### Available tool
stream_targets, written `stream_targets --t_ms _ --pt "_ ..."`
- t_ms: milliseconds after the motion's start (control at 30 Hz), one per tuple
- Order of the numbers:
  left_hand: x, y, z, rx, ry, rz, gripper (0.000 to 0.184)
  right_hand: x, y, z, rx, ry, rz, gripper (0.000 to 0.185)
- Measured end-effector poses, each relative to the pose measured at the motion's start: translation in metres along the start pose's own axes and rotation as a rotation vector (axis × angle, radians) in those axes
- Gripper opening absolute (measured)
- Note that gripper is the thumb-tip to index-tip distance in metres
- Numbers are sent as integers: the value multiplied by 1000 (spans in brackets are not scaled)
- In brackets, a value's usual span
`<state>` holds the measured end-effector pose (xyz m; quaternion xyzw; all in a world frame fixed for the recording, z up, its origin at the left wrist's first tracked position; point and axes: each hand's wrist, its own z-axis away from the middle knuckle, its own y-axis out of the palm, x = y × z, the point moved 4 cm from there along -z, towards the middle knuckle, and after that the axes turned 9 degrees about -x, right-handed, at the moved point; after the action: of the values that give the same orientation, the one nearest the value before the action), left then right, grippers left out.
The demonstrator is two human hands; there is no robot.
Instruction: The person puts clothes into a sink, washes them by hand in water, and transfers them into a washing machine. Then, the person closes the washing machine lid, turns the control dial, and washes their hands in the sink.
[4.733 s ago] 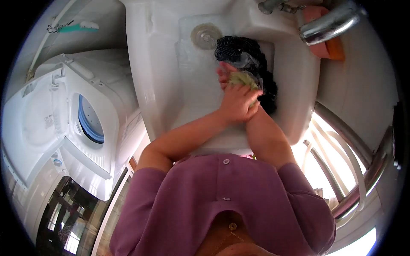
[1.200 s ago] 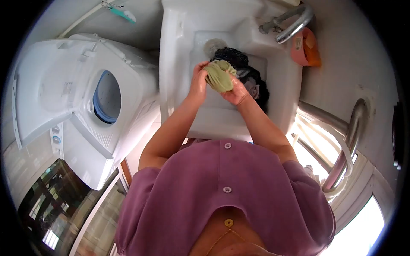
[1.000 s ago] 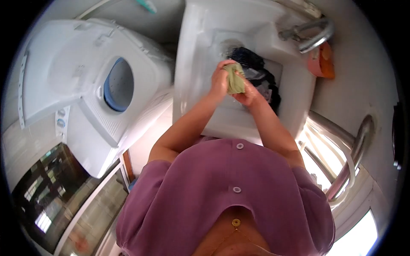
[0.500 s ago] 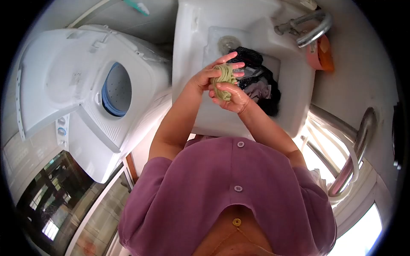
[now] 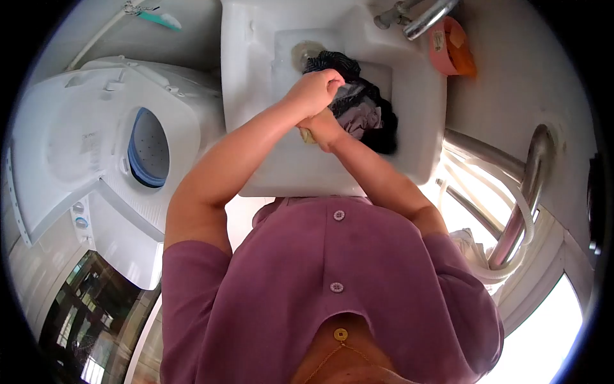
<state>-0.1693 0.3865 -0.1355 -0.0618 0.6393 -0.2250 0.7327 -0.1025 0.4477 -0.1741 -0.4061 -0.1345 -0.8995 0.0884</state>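
Observation:
My left hand (image 5: pixel 313 93) is closed in a fist over the sink, just above and touching my right hand (image 5: pixel 324 130). My right hand is also closed, with a bit of pale green cloth (image 5: pixel 307 136) showing at its lower left edge. The rest of the cloth is hidden inside the two hands, which are turned against each other. Below them, a heap of wet dark clothes (image 5: pixel 385 128) lies in the white sink (image 5: pixel 262 163), with a greyish-mauve garment (image 5: pixel 359 118) among them.
To the left stands a white washing machine (image 5: pixel 67 147) with its round tub opening uncovered. A metal faucet (image 5: pixel 430 18) reaches over the sink's far right, beside a pink holder (image 5: pixel 442 54) on the wall. Metal pipes (image 5: pixel 534 166) and a white hose (image 5: pixel 527 217) run at the right.
The bunched green cloth, plainly visible between loosely spread fingers before, is now almost covered. Both hands have closed and twisted, my left knuckles turning upward. The view has shifted right.

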Motion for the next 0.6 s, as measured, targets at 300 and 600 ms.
stream_targets --t_ms 300,600 --pt "43 34 -23 -206 -177 -464 23 -41 -33 -74 -169 -761 1208 37" --pt "7 -54 35 -202 -316 586 52 61 -68 -2 80 -45 -222 47"
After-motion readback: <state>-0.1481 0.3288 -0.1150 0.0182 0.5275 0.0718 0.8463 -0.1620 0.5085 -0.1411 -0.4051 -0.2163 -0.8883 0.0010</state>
